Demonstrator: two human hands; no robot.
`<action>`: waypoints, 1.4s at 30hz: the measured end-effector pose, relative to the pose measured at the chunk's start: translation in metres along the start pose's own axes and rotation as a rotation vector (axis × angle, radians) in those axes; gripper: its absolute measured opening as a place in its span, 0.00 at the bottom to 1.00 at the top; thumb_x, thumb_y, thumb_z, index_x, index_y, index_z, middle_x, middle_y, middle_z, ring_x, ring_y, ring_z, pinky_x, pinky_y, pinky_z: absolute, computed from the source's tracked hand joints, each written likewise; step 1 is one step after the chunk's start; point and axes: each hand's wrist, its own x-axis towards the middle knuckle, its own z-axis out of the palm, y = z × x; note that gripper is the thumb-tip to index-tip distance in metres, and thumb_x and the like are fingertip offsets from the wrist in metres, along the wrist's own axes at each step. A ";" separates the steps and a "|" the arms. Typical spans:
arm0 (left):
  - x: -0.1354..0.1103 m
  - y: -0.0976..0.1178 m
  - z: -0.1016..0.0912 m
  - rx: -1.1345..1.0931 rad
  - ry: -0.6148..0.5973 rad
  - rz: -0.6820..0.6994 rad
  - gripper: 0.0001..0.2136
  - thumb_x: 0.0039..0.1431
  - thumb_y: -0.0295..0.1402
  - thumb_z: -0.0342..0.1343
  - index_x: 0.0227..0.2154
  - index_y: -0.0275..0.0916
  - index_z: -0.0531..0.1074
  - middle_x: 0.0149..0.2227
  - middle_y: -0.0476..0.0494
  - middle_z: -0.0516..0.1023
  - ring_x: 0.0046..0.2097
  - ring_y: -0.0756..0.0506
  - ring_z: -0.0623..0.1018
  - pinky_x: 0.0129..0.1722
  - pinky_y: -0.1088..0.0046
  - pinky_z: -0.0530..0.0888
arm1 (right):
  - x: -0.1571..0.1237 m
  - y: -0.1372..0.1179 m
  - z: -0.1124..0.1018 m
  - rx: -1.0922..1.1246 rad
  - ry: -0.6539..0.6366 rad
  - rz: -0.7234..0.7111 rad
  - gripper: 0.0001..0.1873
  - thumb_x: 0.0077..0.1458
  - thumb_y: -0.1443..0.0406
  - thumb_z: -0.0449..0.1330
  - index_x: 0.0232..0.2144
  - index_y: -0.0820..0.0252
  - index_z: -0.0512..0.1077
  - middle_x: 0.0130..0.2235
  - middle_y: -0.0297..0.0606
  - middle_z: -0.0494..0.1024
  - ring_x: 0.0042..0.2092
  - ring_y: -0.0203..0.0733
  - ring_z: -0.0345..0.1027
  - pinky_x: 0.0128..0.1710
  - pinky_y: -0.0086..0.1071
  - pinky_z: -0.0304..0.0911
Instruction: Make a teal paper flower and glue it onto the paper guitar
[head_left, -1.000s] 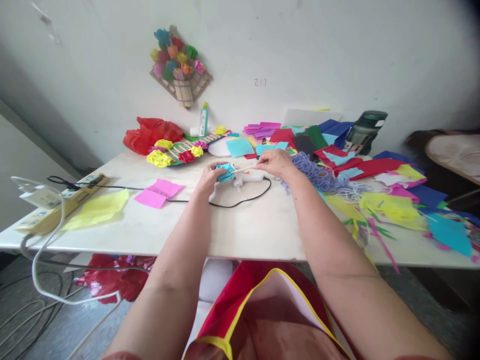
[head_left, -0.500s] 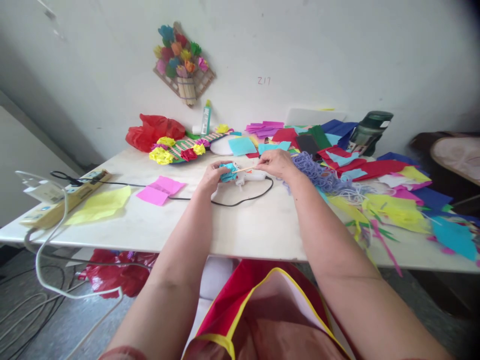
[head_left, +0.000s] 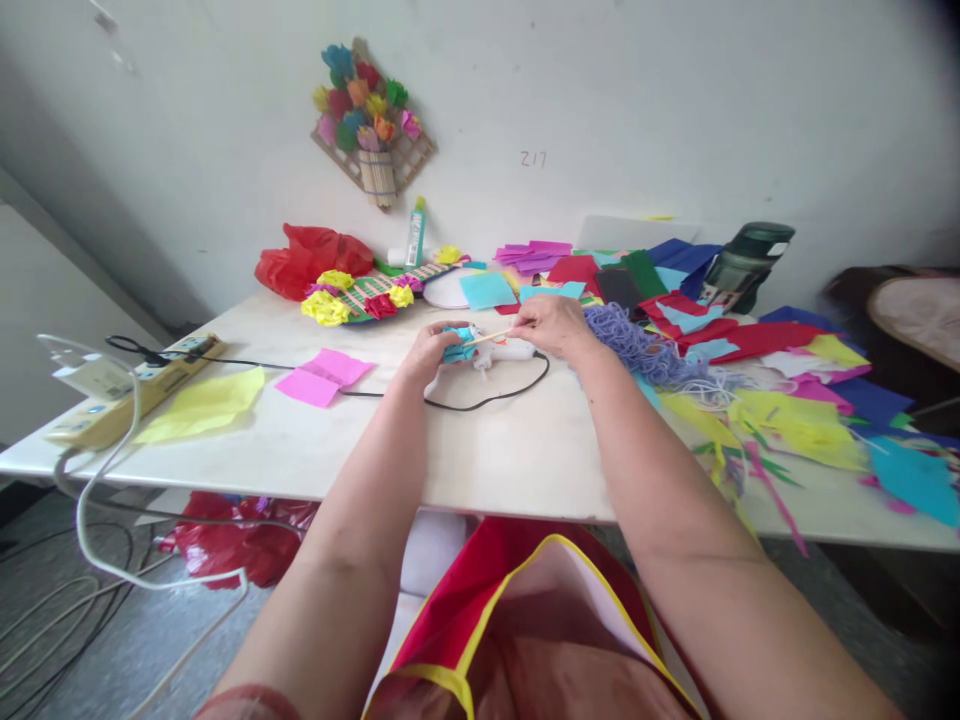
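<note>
A crumpled piece of blue crepe paper [head_left: 459, 344] is pinched in the fingers of my left hand [head_left: 426, 352]. My right hand [head_left: 552, 325] is closed on a thin wooden stick [head_left: 495, 337], whose left end reaches the blue paper. Just behind and below the stick lies a white glue gun [head_left: 513, 350] on the table, partly hidden by my hands. Its black cord [head_left: 487, 402] curves over the tabletop. Left of my left hand is a creased pink paper square [head_left: 324, 378].
A power strip [head_left: 142, 392] and yellow paper [head_left: 202, 405] lie at left. Behind are a board with paper flowers [head_left: 367, 294], a red bag [head_left: 311, 262] and a glue tube [head_left: 415, 232]. Purple yarn [head_left: 637, 345], colored papers [head_left: 799, 425] and a dark bottle [head_left: 746, 268] crowd the right.
The view has shifted slightly. Both hands keep nearly the same place, still holding the blue paper and the stick.
</note>
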 end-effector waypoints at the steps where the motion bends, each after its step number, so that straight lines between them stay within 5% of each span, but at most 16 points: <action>1: 0.000 0.000 0.000 -0.001 -0.002 0.002 0.21 0.37 0.28 0.56 0.40 0.31 0.74 0.23 0.47 0.74 0.22 0.50 0.73 0.19 0.77 0.68 | 0.000 -0.001 0.000 -0.006 0.002 -0.005 0.07 0.49 0.62 0.63 0.26 0.58 0.78 0.31 0.37 0.79 0.35 0.40 0.69 0.30 0.31 0.52; 31: -0.001 0.001 0.003 -0.031 -0.024 -0.023 0.21 0.38 0.27 0.56 0.40 0.29 0.73 0.25 0.43 0.76 0.23 0.48 0.75 0.21 0.75 0.70 | 0.001 -0.014 0.003 -0.072 -0.171 -0.081 0.13 0.56 0.59 0.57 0.30 0.57 0.78 0.33 0.38 0.79 0.35 0.41 0.68 0.29 0.31 0.48; 42: -0.001 0.002 0.004 -0.038 -0.022 -0.042 0.21 0.37 0.25 0.55 0.40 0.28 0.73 0.23 0.42 0.76 0.23 0.47 0.75 0.20 0.74 0.70 | 0.002 -0.018 0.009 -0.036 -0.108 -0.105 0.08 0.54 0.61 0.59 0.31 0.57 0.77 0.36 0.37 0.79 0.38 0.41 0.68 0.30 0.31 0.50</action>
